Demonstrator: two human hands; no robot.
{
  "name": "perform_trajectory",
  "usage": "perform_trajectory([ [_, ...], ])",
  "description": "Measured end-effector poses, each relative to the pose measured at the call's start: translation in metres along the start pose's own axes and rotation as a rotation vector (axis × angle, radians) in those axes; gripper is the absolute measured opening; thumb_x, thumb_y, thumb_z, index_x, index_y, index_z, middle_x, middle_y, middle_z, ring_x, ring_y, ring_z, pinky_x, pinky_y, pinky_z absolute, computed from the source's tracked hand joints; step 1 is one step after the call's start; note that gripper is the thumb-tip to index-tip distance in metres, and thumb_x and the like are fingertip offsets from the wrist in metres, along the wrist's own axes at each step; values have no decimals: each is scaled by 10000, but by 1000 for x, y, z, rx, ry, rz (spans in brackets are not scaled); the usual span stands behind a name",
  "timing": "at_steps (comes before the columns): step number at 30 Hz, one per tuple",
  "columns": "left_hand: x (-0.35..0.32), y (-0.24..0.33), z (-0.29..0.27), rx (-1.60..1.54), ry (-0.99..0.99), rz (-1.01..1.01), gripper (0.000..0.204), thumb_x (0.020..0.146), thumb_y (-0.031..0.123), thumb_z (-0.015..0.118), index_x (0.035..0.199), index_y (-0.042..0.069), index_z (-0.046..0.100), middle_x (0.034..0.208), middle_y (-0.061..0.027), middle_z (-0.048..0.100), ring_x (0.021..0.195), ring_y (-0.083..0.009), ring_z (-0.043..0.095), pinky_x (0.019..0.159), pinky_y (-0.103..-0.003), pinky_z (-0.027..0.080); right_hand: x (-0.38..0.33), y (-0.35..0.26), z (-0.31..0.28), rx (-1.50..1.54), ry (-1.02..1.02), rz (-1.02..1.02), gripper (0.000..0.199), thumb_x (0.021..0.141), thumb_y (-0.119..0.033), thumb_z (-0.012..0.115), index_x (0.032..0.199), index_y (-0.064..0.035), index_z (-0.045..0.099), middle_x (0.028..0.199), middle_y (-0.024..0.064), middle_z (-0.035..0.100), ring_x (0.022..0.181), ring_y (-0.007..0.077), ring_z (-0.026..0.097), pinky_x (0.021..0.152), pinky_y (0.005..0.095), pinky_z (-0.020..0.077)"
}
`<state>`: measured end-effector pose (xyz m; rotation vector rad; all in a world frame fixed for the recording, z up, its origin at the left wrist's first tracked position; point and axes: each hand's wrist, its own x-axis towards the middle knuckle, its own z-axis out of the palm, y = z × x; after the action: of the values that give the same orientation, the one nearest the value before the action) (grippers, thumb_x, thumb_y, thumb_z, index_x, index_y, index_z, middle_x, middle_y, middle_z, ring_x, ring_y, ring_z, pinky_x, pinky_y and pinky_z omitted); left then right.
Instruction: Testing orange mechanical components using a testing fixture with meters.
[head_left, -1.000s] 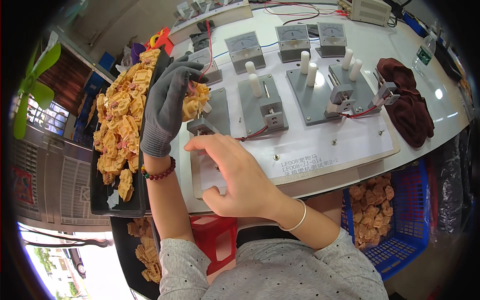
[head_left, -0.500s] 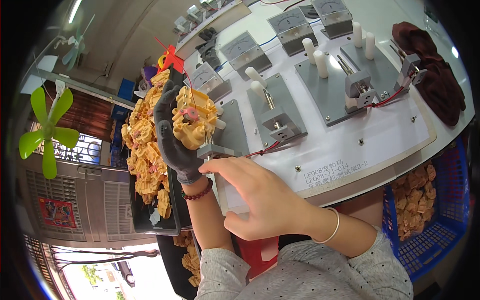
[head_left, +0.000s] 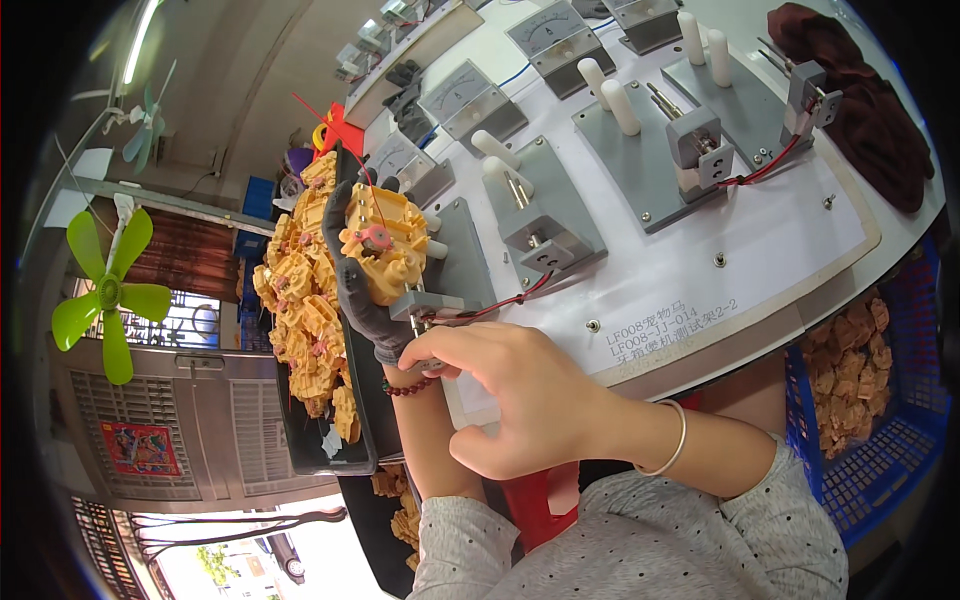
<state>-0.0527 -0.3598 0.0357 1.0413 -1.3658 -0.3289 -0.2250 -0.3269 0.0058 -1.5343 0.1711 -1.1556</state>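
Note:
My left hand (head_left: 362, 290), in a grey glove, is closed around a yellow-tan plastic gearbox housing (head_left: 403, 215) with a pink round part and a thin red wire rising from it. The housing sits against the metal pins of the leftmost grey test fixture (head_left: 466, 255). My bare right hand (head_left: 530, 395) reaches over the board's near left corner, thumb apart and index finger bent at the fixture's front. Its fingertips are beside a small metal part, partly hidden, close to my left wrist. The right hand holds nothing that I can see.
More grey fixtures (head_left: 540, 215) with white pegs stand to the right, with analog meters (head_left: 470, 100) behind. A black tray (head_left: 362, 400) heaped with housings is at left. A blue basket (head_left: 835, 500) with brown parts is at lower right, and a dark cloth (head_left: 850, 110) at far right.
The whole view has shifted slightly. My left hand still holds the gearbox housing at the fixture. The right index finger is bent a little further down beside the small metal part.

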Motion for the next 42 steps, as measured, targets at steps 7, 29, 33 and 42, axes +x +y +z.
perform_trajectory([
  [7, 7, 2, -2, -32, 156, 72, 688, 978, 524, 273, 1170, -61, 581, 1334, -239, 521, 1287, -312, 459, 1114, -413, 287, -1, -3, 1, 12, 23, -2, 513, 589, -128, 615, 1092, -28, 592, 906, 124, 651, 758, 261, 630, 714, 353, 525],
  [29, 15, -9, -29, 167, -302, 171, 990, 925, 706, 71, 754, -49, 687, 919, -226, 689, 1101, -396, 596, 1130, -537, 239, -1, 0, -1, 3, 25, -28, 516, 598, -105, 604, 1108, -22, 590, 896, 124, 644, 718, 255, 611, 687, 346, 517],
  [33, 16, -12, -29, 119, -311, 211, 961, 943, 675, 84, 747, -54, 678, 916, -233, 686, 1092, -396, 599, 1128, -534, 249, -1, 0, -1, 17, 39, -47, 509, 599, -93, 597, 1103, -24, 593, 906, 122, 644, 716, 257, 609, 687, 343, 517],
  [42, 9, -20, -28, 23, -212, 162, 900, 961, 640, 128, 794, -62, 666, 914, -226, 679, 1126, -392, 577, 1138, -532, 232, 0, -21, -12, -19, -178, 248, 495, 696, -195, 651, 1163, -71, 542, 887, 142, 690, 698, 342, 669, 661, 413, 532],
])
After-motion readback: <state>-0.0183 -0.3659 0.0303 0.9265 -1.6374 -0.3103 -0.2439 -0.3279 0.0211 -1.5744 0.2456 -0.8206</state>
